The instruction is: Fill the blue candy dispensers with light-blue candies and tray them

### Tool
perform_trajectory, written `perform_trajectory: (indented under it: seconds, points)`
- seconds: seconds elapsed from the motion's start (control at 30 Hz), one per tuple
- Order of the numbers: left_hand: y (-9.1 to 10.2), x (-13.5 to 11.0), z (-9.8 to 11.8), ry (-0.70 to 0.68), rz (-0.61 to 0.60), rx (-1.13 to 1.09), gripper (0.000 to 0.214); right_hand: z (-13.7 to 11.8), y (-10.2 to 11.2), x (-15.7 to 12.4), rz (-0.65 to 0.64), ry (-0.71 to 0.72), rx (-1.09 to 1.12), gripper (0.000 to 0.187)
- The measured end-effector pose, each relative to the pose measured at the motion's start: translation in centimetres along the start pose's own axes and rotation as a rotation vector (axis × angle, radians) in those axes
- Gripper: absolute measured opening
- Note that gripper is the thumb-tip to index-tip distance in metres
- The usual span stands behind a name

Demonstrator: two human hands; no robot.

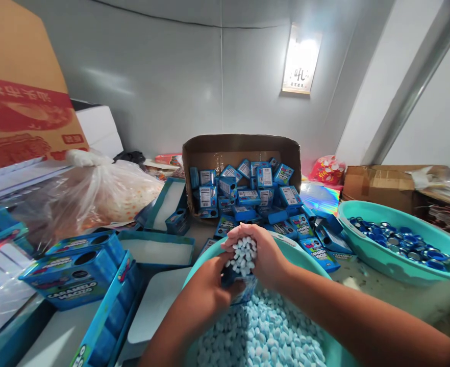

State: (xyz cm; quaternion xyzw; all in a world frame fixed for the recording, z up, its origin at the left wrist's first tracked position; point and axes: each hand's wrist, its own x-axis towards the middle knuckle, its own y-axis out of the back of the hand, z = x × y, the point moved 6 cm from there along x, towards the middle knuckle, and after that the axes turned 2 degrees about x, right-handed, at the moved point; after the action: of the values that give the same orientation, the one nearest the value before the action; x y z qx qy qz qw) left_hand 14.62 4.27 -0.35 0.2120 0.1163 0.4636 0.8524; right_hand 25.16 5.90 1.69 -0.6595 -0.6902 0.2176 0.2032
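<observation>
In the middle, my left hand (pixel 214 280) is wrapped around a small blue candy box (pixel 245 293), held upright above a turquoise basin (pixel 314 256). My right hand (pixel 266 252) curves around the far and right side of a heap of pale blue candies (pixel 244 255) at the box's top. The heap partly hides the opening, and fingers cover much of the box. Below both hands, loose pale candies (pixel 274 331) fill the basin.
Behind the basin, a cardboard carton (pixel 244 144) lies open with many small blue boxes (pixel 264 177) spilling out. At right stands another turquoise basin (pixel 366 251) of blue and silver lids (pixel 408 244). Blue display trays (pixel 106 318) and a tied plastic bag (pixel 106 188) are at left.
</observation>
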Motion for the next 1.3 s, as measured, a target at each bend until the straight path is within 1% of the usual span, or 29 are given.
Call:
perform_trajectory:
  seconds: [0.1,0.17,0.33,0.4,0.5,0.57,0.63,0.7,0.83,0.9,0.93,0.97,1.0,1.07,1.1,1.2,1.3]
  points:
    - [0.2,-0.2,0.1,-0.026,0.033,0.042,0.051,0.0,-0.1,-0.1,-0.040,0.028,-0.014,0.038]
    - [0.3,-0.2,0.0,-0.027,0.051,0.101,0.053,0.0,-0.3,-0.2,-0.061,0.058,0.003,0.039]
    - [0.2,-0.3,-1.5,0.019,0.038,0.214,0.057,0.5,-0.6,-0.1,-0.119,0.118,-0.008,0.039]
    - [0.2,-0.4,-1.7,0.012,0.033,0.221,0.054,0.6,-0.7,0.0,-0.131,0.130,-0.015,0.040]
    - [0.3,-0.6,-1.6,0.029,0.027,0.211,0.044,0.5,-1.1,0.0,-0.144,0.141,0.002,0.043]
    - [0.5,-0.6,-1.3,0.034,0.031,0.177,0.045,0.2,-1.2,-0.1,-0.147,0.142,-0.002,0.044]
    - [0.8,-0.4,-1.0,0.025,0.077,0.139,0.054,-0.4,-0.9,-0.1,-0.122,0.142,-0.124,0.040]
    - [1.2,-0.1,-1.2,0.028,0.132,0.103,0.062,-1.3,-0.4,-0.2,-0.100,0.157,-0.397,0.034]
    - [1.7,0.4,-2.1,-0.001,0.209,0.073,0.064,-3.2,0.4,-0.3,-0.159,0.285,-1.028,0.023]
    - [2.0,0.6,-2.5,0.015,0.245,0.056,0.063,-3.5,0.8,-0.2,-0.170,0.317,-1.249,0.016]
    - [2.0,0.7,-2.7,0.036,0.255,0.046,0.063,-3.5,1.0,0.0,-0.175,0.323,-1.326,0.012]
    - [2.0,0.7,-2.7,0.048,0.250,0.038,0.064,-3.5,1.1,0.1,-0.191,0.335,-1.381,0.012]
    - [1.9,0.8,-2.7,0.051,0.240,0.035,0.065,-3.3,1.1,0.2,-0.216,0.356,-1.416,0.017]
    - [1.8,0.7,-2.4,0.046,0.217,0.036,0.066,-3.0,0.9,0.3,-0.269,0.405,-1.442,0.026]
    - [1.7,0.7,-2.2,0.037,0.207,0.035,0.065,-2.7,0.7,0.3,-0.291,0.419,-1.444,0.028]
    - [1.6,0.4,-1.6,0.009,0.180,0.020,0.065,-2.1,0.3,0.2,-0.328,0.435,-1.429,0.027]
    - [1.6,0.3,-1.3,0.002,0.163,-0.005,0.068,-1.8,0.0,0.1,-0.318,0.441,-1.373,0.024]
